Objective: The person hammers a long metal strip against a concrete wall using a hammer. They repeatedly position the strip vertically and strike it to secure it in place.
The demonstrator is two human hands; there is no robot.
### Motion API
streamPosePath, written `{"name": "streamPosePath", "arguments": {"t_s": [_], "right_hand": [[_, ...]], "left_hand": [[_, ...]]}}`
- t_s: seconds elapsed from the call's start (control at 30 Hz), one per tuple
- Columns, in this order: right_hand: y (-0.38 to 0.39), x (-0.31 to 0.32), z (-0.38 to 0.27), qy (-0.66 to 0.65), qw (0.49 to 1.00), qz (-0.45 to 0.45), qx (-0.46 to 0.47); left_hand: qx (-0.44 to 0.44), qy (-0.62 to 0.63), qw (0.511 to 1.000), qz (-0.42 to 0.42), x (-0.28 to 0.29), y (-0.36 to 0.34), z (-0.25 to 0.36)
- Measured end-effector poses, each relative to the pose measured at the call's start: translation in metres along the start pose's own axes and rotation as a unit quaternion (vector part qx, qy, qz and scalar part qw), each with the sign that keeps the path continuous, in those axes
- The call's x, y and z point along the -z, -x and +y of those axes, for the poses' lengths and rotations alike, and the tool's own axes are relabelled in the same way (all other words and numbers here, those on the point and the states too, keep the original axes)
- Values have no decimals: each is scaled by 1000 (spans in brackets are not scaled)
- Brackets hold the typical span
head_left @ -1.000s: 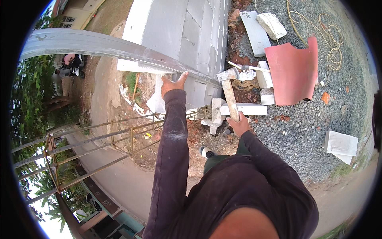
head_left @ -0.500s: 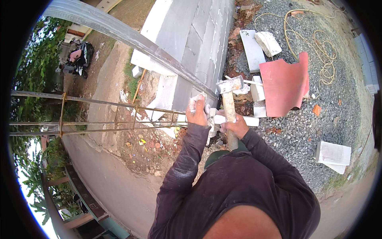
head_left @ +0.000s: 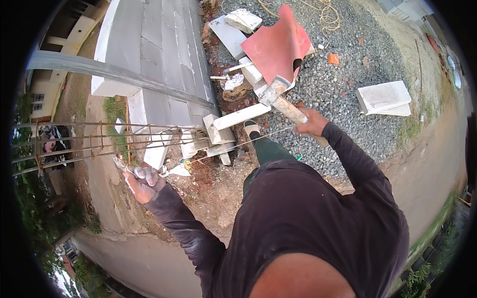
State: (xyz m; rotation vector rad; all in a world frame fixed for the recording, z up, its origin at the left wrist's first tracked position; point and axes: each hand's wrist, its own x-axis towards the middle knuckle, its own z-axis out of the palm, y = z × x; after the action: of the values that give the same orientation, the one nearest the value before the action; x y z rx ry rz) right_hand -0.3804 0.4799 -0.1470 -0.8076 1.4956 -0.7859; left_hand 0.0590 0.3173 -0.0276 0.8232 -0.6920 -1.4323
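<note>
My right hand (head_left: 312,124) is closed round the pale handle of a hammer (head_left: 292,110), whose worn, whitish block-shaped head points up and left over the gravel. A thin pale string (head_left: 238,144) stretches from beside this hand across my front to my left hand. Out to the left, my dusty left hand (head_left: 143,183) has its fingers curled in and seems to hold the string's other end; the grip itself is partly hidden. Between the hands, below the string's line, lie white block pieces (head_left: 218,130) at the foot of a grey block wall (head_left: 166,59).
A long metal bar (head_left: 124,78) slants across the wall. A rusty rebar cage (head_left: 99,145) reaches in from the left. A red sheet (head_left: 276,44), a white strip (head_left: 241,116) and stacked white blocks (head_left: 383,97) lie on the gravel (head_left: 343,74). A yellowish hose (head_left: 328,17) coils behind.
My hands, close together before, are now far apart: the left has gone left, the right has moved right with the hammer. The string now shows stretched between them. The view has turned rightward.
</note>
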Motion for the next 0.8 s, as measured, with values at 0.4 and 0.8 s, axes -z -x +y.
{"name": "streamPosePath", "arguments": {"t_s": [0.4,0.8], "right_hand": [[127,173,-26,78,902,414,92],[224,350,-170,60,791,486,367]], "left_hand": [[64,45,984,-161,-123,83,-25],[156,-512,809,-244,-161,105,-160]]}}
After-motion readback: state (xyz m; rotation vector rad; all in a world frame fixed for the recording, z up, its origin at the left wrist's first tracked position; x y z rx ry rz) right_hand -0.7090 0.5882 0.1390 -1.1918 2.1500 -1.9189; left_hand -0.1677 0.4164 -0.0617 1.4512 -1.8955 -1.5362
